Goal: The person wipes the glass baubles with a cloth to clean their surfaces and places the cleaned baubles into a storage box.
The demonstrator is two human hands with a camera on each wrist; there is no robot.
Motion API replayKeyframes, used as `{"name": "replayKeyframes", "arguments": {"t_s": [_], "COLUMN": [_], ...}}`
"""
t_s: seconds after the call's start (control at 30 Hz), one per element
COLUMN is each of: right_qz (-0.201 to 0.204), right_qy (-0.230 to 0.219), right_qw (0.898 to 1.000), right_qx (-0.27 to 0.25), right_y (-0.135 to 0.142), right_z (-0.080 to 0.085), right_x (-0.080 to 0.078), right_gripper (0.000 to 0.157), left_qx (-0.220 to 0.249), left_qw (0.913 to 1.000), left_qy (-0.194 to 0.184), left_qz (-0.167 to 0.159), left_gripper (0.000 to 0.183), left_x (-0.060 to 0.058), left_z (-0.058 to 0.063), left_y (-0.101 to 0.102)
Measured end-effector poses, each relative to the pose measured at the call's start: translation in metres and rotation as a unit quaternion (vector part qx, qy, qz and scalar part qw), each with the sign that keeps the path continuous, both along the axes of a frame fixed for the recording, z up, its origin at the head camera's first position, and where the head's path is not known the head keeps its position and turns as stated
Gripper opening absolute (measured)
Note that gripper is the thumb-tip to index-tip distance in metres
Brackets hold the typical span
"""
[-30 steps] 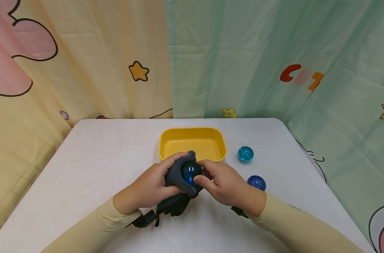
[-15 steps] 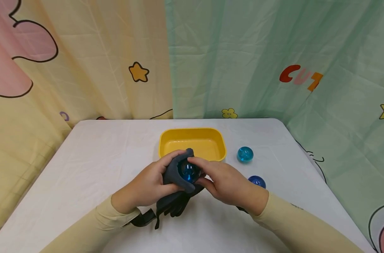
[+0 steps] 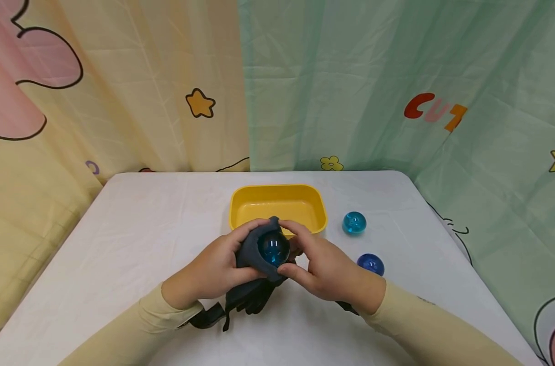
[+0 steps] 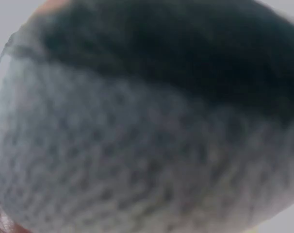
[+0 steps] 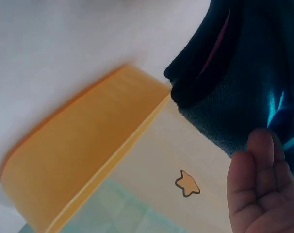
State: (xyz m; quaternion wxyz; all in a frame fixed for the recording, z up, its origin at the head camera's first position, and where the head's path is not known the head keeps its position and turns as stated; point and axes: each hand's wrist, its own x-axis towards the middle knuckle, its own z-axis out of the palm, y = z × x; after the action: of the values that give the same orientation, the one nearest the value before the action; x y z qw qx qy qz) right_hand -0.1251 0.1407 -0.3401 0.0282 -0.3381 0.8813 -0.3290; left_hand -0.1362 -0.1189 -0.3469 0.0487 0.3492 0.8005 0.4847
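Note:
Above the white table, my left hand (image 3: 213, 267) grips a dark grey-blue cloth (image 3: 248, 252) that wraps round the left side of a clear blue ball (image 3: 275, 248). From the right, my right hand (image 3: 329, 267) holds the cloth's edges around the ball, index finger at the upper edge and thumb at the lower one. Fuzzy cloth (image 4: 137, 155) fills the left wrist view, blurred. In the right wrist view, the fingertips (image 5: 260, 141) lie against the underside of the cloth (image 5: 224, 116) and the shiny ball (image 5: 282, 114). The ball's far side is hidden.
A yellow rectangular tub (image 3: 277, 190) stands just beyond the hands. To the right sit a turquoise ball (image 3: 354, 223) and a darker blue ball (image 3: 371, 264), the latter close by the right wrist. Black strapped gear (image 3: 250, 298) hangs below the left hand.
The right fingers have shifted from the ball to the cloth's edges, opening wider round the ball. The left hand keeps its grip. The tub and the loose balls stay put.

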Motion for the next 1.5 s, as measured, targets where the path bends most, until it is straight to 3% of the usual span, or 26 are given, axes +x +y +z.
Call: {"name": "replayKeyframes", "arguments": {"t_s": [0.17, 0.33, 0.67, 0.8, 0.93, 1.23, 1.33, 1.5], "right_qz": [0.031, 0.02, -0.02, -0.001, 0.026, 0.026, 0.017, -0.016], "right_qy": [0.049, 0.088, -0.017, -0.013, 0.025, 0.143, 0.115, 0.006], "right_qw": [0.998, 0.994, 0.999, 1.0, 0.999, 0.986, 0.991, 0.999], "right_qx": [0.031, 0.062, 0.02, -0.001, 0.008, 0.082, 0.07, 0.04], "right_y": [0.0002, 0.0004, -0.0017, -0.0011, -0.0001, 0.0015, 0.0024, 0.001], "right_z": [0.0029, 0.0048, 0.0043, 0.0047, 0.0058, 0.0081, 0.0089, 0.0079], "right_x": [-0.0018, -0.0006, 0.0007, 0.0007, -0.0002, -0.0024, -0.0025, -0.0037], "right_gripper": [0.072, 0.068, 0.052, 0.064, 0.074, 0.067, 0.065, 0.048], "left_qx": [0.011, 0.017, 0.005, 0.003, 0.015, 0.028, 0.025, 0.011], "left_qw": [0.9999, 0.9998, 0.9999, 1.0, 0.9999, 0.9996, 0.9996, 0.9997], "left_qy": [0.002, -0.008, -0.002, 0.0, 0.003, 0.001, 0.001, -0.012], "left_qz": [0.008, -0.002, -0.013, -0.004, 0.0, -0.009, -0.012, -0.015], "left_gripper": [0.084, 0.083, 0.082, 0.083, 0.084, 0.083, 0.082, 0.082], "left_x": [-0.0021, -0.0002, 0.0013, 0.001, -0.0009, -0.0023, -0.0017, 0.0], "left_z": [0.0012, 0.0029, 0.0008, 0.0013, 0.002, 0.0028, 0.0034, 0.0049], "left_y": [-0.0011, 0.0, 0.0012, 0.0001, -0.0011, 0.0001, 0.0008, 0.0019]}}
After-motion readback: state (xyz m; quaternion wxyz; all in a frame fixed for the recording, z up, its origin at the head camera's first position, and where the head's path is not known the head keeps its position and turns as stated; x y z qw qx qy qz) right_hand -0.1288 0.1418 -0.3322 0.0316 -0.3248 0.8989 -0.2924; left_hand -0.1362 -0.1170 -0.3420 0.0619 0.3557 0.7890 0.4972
